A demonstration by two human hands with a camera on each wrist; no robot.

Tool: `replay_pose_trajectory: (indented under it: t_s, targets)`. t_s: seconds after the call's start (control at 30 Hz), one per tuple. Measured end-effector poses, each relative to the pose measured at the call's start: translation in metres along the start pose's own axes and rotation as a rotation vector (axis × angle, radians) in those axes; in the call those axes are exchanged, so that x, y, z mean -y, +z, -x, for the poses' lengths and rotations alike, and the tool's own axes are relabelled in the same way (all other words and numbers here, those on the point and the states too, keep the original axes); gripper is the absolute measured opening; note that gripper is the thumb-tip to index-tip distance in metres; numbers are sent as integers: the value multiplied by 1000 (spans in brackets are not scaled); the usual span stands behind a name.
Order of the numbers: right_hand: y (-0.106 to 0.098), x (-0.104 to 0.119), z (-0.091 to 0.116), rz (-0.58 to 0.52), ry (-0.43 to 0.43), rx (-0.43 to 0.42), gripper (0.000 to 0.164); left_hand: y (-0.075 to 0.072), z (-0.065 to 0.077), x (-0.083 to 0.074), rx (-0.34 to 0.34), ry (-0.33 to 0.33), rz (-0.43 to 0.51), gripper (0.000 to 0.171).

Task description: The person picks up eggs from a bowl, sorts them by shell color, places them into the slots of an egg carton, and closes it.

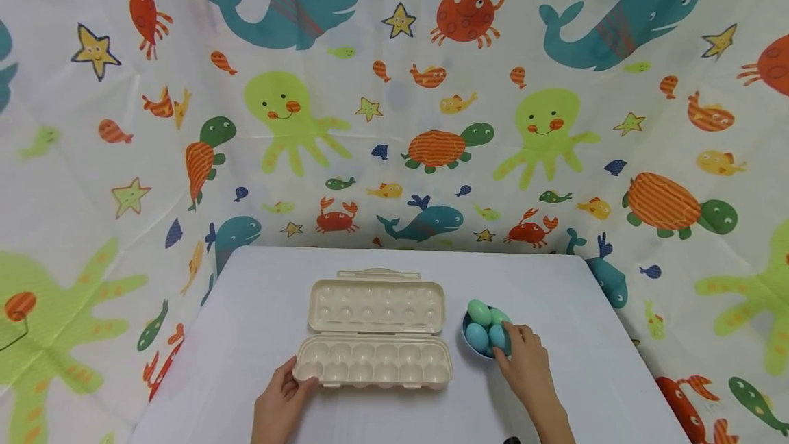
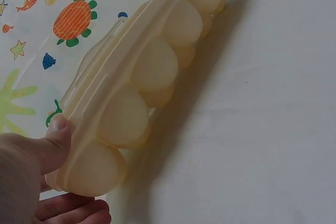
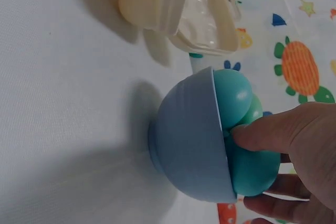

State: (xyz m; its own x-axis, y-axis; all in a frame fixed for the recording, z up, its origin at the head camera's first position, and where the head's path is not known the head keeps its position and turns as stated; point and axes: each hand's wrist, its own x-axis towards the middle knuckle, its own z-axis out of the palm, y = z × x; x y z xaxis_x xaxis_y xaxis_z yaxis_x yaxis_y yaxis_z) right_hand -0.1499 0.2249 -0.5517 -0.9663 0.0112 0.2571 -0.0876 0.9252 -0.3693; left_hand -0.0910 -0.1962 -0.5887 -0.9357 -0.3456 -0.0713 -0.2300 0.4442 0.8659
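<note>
A beige plastic egg carton [image 1: 374,360] lies opened out, its lid [image 1: 376,305] folded back and its cups bare. My left hand [image 1: 285,397] grips the carton's near left corner. In the left wrist view the thumb [image 2: 59,135] presses the rim while the fingers [image 2: 79,209] reach beneath the end cup. To the right of the carton, a small blue bowl [image 3: 189,140] holds several toy eggs [image 1: 477,314] in green and blue. My right hand [image 1: 527,362] reaches over the bowl's right side and pinches a teal egg [image 3: 256,170] between thumb and fingers, still at the rim.
A white cloth-covered table [image 1: 246,321] carries the carton and bowl. Behind and beside it hangs a curtain [image 1: 394,177] printed with sea animals. A small dark object [image 1: 511,440] shows at the bottom edge, near the right forearm.
</note>
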Motion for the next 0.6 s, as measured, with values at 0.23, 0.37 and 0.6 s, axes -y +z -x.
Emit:
replay_pose_trajectory:
  t_s: [0.23, 0.37, 0.6]
  targets:
    - [-1, 1, -2, 8, -1, 1, 55, 1, 5, 13, -13, -17, 35, 70]
    - [0, 1, -2, 14, 8, 11, 56, 3, 8, 19, -11, -43, 68, 75]
    - [3, 1, -2, 15, 1, -6, 55, 12, 9, 28, -29, -53, 102, 79]
